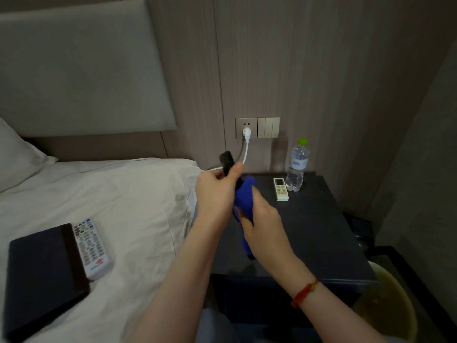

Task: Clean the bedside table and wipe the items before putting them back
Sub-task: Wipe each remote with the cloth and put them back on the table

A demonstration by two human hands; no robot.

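The left hand (217, 191) grips a black remote (227, 162) above the bed's edge; the right hand (262, 221) is closed around a blue cloth (244, 199) wrapped over its lower end; a white remote (281, 189) and water bottle (296, 167) stand on the dark worktop (321, 231).

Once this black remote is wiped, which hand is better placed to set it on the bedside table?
Left: the left hand already grips the black remote, while the right hand holds the blue cloth.

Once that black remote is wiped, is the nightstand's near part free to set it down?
Yes. The dark bedside table carries only a white remote and clear water bottle, both at its back edge.
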